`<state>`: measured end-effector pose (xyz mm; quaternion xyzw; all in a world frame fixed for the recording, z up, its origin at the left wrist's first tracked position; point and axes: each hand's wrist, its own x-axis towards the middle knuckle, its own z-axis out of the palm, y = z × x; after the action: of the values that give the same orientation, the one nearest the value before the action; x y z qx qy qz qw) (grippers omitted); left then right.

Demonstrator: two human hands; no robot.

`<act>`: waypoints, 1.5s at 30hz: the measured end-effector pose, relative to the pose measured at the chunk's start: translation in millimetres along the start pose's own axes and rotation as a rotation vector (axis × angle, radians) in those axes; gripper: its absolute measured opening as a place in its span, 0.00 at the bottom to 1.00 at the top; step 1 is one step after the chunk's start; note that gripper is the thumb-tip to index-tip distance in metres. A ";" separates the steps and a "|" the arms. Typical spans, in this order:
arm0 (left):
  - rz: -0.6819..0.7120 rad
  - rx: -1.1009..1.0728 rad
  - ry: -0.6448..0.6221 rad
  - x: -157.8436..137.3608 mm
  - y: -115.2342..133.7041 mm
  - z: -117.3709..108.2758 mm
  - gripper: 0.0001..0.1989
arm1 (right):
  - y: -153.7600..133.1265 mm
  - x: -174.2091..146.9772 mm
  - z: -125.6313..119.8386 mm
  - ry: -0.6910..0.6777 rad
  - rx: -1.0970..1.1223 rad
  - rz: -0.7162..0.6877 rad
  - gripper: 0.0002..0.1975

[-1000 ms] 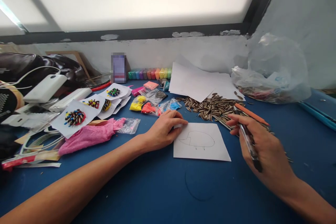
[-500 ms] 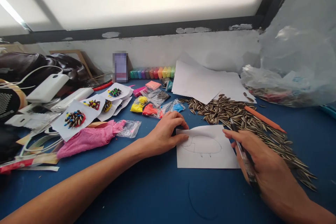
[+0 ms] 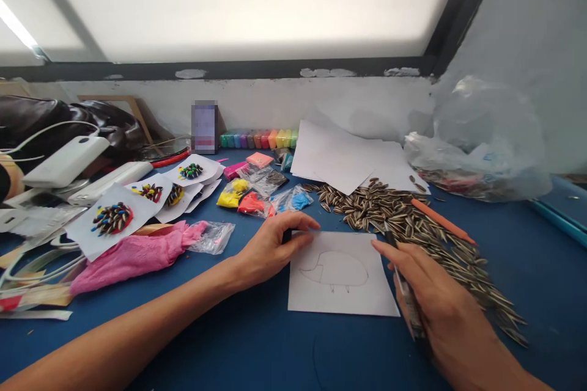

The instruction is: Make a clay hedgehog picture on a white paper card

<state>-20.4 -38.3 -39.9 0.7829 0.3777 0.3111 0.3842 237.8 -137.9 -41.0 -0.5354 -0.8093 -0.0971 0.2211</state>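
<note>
A small white sheet of paper (image 3: 342,302) lies on the blue table, with a line drawing of a rounded animal with a pointed snout and two short legs. My left hand (image 3: 273,244) is at its upper left corner, thumb and forefinger nearly together at the edge. A small dark patch shows between them; I cannot make out what it is. At the sheet's right side, my right hand (image 3: 440,299) is closed around a pen (image 3: 408,299), its tip pointing up and away. Striped sunflower seeds (image 3: 380,204) lie heaped just behind the paper and the right hand.
An orange stick-like tool (image 3: 443,220) lies on the seeds. Behind are stacked white paper (image 3: 330,156), clay blocks (image 3: 257,138) and a phone (image 3: 204,128). Bags of coloured clay (image 3: 252,198), a pink cloth (image 3: 132,256) and seed-decorated cards (image 3: 87,232) are leftward. A plastic bag (image 3: 481,159) stands right.
The view has shifted, so everything sits lower and further left. My left hand has drawn back toward the sheet's corner, uncovering the drawn snout. My right hand still holds the pen.
</note>
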 end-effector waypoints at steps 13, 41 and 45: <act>0.222 0.290 -0.026 -1.4 0.4 5.1 0.10 | 15.5 21.1 -32.9 0.098 -0.054 0.192 0.20; 0.265 0.277 -0.045 -2.1 -1.5 6.3 0.10 | 59.8 53.3 -38.8 -0.402 -0.354 0.502 0.17; 0.262 0.280 -0.054 -2.4 -1.6 6.2 0.10 | 62.2 47.6 -49.7 -0.274 -0.333 0.531 0.19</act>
<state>-17.3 -41.9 -44.9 0.8792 0.3016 0.2819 0.2378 291.4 -92.9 20.0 -0.7642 -0.6370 -0.0940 0.0373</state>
